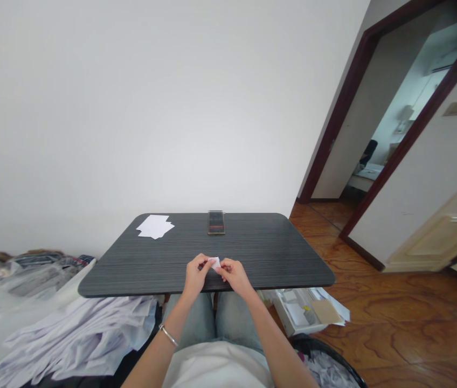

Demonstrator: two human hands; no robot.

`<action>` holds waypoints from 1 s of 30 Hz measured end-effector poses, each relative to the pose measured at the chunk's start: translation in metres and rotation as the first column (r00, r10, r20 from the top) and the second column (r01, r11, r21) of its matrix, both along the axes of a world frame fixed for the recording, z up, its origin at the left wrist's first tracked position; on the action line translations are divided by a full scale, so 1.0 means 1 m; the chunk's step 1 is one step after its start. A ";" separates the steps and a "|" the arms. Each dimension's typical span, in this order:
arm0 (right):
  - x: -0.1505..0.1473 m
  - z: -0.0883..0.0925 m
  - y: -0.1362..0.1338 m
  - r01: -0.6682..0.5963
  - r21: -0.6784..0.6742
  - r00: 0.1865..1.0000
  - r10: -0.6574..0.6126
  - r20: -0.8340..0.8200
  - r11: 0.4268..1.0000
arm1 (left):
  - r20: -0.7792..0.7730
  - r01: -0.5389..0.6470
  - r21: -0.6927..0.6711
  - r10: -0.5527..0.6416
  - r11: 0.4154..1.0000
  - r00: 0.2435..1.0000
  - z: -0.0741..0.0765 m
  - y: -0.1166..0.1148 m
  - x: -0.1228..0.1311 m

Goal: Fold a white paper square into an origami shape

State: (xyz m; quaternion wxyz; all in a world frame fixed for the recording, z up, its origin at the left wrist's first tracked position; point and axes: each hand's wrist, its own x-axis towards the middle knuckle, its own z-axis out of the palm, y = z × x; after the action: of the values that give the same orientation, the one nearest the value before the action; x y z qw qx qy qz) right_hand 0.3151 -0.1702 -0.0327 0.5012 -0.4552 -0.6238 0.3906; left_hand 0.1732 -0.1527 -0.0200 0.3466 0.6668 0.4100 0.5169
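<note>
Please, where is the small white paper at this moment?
In the head view, the small paper is held between the left hand and right hand, over the near side of the table.

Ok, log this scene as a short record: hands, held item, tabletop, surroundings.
Left hand: pinching a small white piece, likely paper
Right hand: pinching the same piece
Left wrist: silver-coloured bracelet
Table: dark, rounded corners
Table, far left: overlapping white sheets
Table, far edge, near middle: dark phone-like object
Floor, right: white box holding papers
</note>
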 end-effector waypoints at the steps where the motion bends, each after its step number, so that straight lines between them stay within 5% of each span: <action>1: 0.000 0.000 0.000 0.017 -0.001 1.000 -0.017 0.004 1.000 | 0.014 -0.015 -0.009 0.015 1.000 1.000 0.000 0.000 0.000; 15: -0.002 -0.009 0.003 0.240 -0.007 0.971 -0.240 -0.012 0.971 | 0.179 0.016 -0.179 0.017 0.984 0.984 -0.003 0.001 0.003; 19: -0.003 -0.013 0.007 0.195 -0.057 0.974 -0.201 -0.108 0.979 | 0.206 0.031 -0.187 0.008 0.982 0.978 -0.005 0.003 0.003; 30: -0.002 -0.007 0.001 0.000 -0.053 0.998 -0.003 -0.063 0.999 | 0.174 0.050 -0.150 -0.023 0.987 0.984 -0.009 0.006 0.000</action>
State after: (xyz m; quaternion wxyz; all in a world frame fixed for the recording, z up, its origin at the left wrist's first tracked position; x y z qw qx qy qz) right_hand 0.3135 -0.1687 -0.0399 0.5086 -0.4563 -0.5967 0.4208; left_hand 0.1732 -0.1466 -0.0288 0.4403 0.5986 0.4048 0.5329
